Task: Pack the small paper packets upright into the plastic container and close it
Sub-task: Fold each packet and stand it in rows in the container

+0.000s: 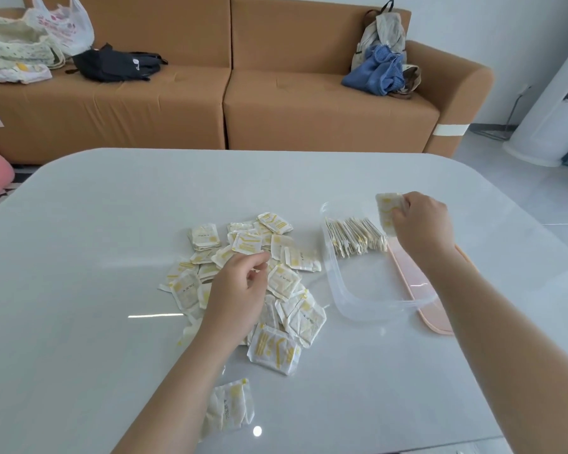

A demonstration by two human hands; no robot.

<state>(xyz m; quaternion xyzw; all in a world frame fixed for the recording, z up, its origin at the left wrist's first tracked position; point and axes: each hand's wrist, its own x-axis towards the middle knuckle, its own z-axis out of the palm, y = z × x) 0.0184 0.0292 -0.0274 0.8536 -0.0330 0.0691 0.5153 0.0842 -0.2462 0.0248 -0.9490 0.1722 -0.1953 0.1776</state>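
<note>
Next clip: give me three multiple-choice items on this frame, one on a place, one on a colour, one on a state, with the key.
1. Where in the container do the packed packets stand? A far end B near end C middle
2. Lid colour? A blue B pink C green
3. The right hand: A empty B holds a packet C presses the lid
Key: 1 A, the row stands at the far end; 2 B, its surface shows pink; 3 B, fingers pinch one packet above the row.

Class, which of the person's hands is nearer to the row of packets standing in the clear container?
Right. The right hand, holding one packet, hovers just beside the row; the left hand is over the loose pile.
</note>
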